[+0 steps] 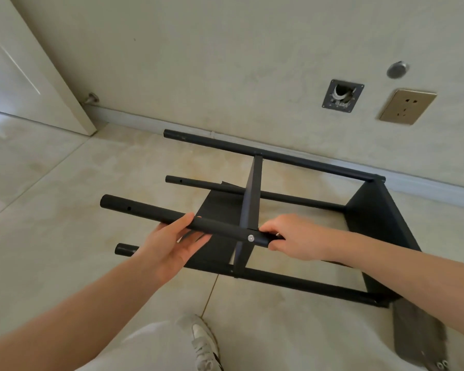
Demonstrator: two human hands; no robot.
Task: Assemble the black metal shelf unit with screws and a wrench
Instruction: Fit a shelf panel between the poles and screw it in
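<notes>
The black metal shelf unit lies on its side on the tiled floor, its round posts pointing left. A middle shelf panel stands edge-on between the posts. The near upper post carries a silver screw where that panel joins it. My left hand cups this post from underneath, fingers nearly straight and thumb over the top. My right hand grips the same post just right of the screw. No wrench is visible in either hand.
A wall with a brass socket plate and an open pipe hole stands behind the unit. A white door is at the left. A grey bag with screws lies at the lower right. My shoe is below.
</notes>
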